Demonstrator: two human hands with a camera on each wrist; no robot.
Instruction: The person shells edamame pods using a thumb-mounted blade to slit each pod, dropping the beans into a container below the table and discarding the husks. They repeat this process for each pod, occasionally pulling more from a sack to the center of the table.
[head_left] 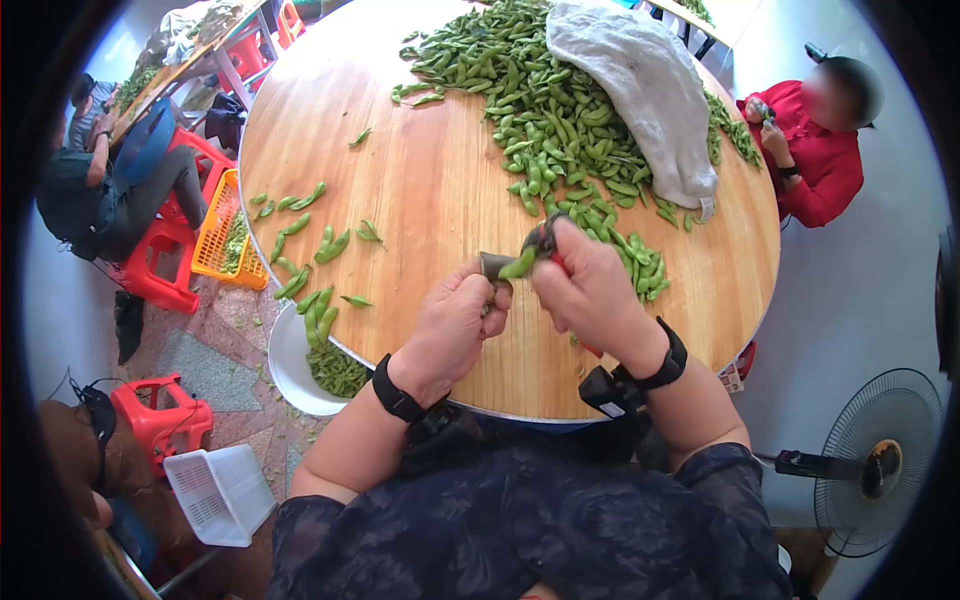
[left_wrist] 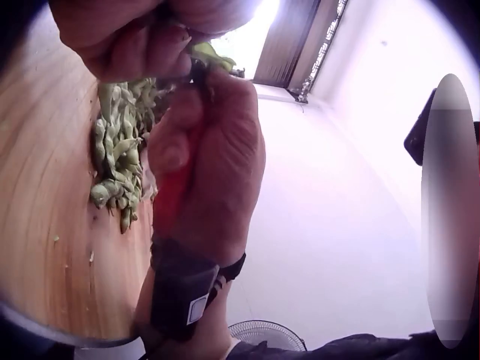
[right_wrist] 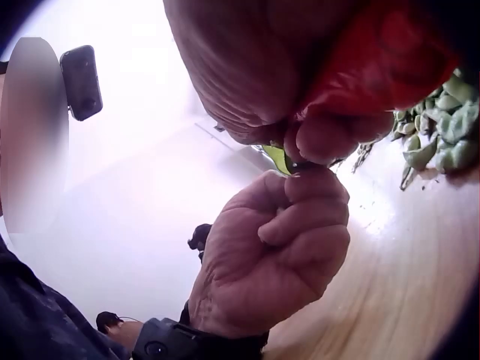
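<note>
Over the near part of the round table, my two hands meet at a green soybean pod (head_left: 519, 264). My left hand (head_left: 455, 322) has its fingers curled and pinches the pod; a grey-brown sleeve-like piece (head_left: 492, 265) shows at its fingertips. My right hand (head_left: 592, 288) grips a red-handled tool (right_wrist: 382, 64), whose dark end (head_left: 541, 238) lies close to the pod. Most of this tool is hidden in the palm, so I cannot tell its kind. Just beyond the right hand lie picked pods (head_left: 640, 265), at the near end of a large pod heap (head_left: 560, 125).
A grey cloth (head_left: 640, 90) covers part of the heap. Loose pods (head_left: 330, 245) lie along the table's (head_left: 430, 190) left side. Below that edge stands a white bucket (head_left: 290, 365) with pods inside. A person in red (head_left: 825, 155) sits at right; a fan (head_left: 880, 465) stands nearer.
</note>
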